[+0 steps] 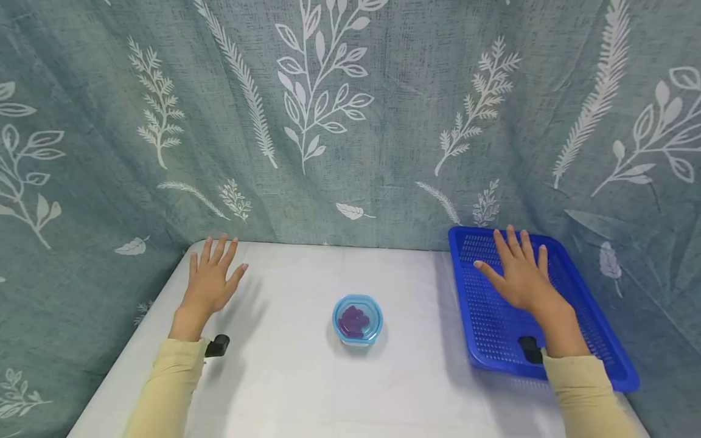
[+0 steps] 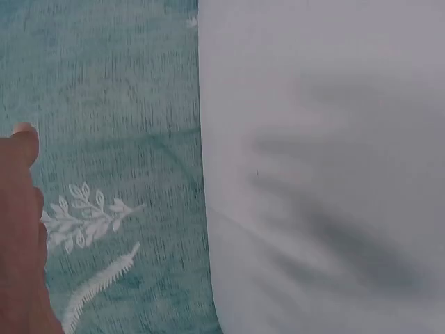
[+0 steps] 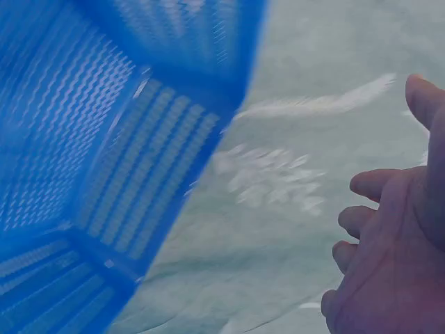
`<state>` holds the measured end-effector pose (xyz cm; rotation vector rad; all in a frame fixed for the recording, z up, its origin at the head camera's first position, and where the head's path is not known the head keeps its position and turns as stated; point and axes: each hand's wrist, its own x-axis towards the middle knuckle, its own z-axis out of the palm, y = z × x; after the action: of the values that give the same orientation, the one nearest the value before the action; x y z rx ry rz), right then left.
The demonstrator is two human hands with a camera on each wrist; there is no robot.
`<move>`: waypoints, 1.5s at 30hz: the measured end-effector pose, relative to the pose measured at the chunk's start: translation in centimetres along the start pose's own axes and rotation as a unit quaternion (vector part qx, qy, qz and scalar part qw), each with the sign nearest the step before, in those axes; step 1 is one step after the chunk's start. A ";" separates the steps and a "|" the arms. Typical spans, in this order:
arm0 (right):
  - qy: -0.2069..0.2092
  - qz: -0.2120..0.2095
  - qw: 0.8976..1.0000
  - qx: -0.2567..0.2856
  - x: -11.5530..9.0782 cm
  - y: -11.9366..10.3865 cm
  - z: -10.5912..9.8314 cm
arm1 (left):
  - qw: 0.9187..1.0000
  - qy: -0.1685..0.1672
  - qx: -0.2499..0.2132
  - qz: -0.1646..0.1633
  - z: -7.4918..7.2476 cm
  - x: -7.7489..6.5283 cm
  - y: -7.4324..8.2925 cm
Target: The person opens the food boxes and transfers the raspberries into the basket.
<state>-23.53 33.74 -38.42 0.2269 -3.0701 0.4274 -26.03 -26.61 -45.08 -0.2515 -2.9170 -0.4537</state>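
Near the middle of the white table stands a small round container [image 1: 357, 298] with a light-blue rim, and something purple [image 1: 353, 321] shows in it; whether a lid covers it I cannot tell. My left hand [image 1: 209, 286] hovers over the table's left side, fingers spread, holding nothing. On the right, my right hand [image 1: 520, 277] is held above a blue perforated plastic basket [image 1: 487, 340], its fingers spread too. The right wrist view has the basket [image 3: 104, 153] at left and the hand [image 3: 396, 257] at right, apart from each other. Only part of the left hand [image 2: 21, 236] enters the left wrist view.
A grey-green curtain [image 1: 405, 152] with white leaf prints hangs behind the table and along both sides. The white tabletop [image 1: 306, 389] ends at the curtain's foot. Hand shadows fall on it at left. A small black device [image 1: 218, 345] sits at the left wrist.
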 end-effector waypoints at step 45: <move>-0.045 -0.243 0.952 0.183 -3.4 -15.5 17.5 | 0.834 -0.048 -0.544 0.084 17.3 -5.0 15.1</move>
<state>-18.06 14.69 -51.22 1.0055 -2.8350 0.9616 -20.90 -7.70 -58.06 -0.6596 -2.3077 -2.0452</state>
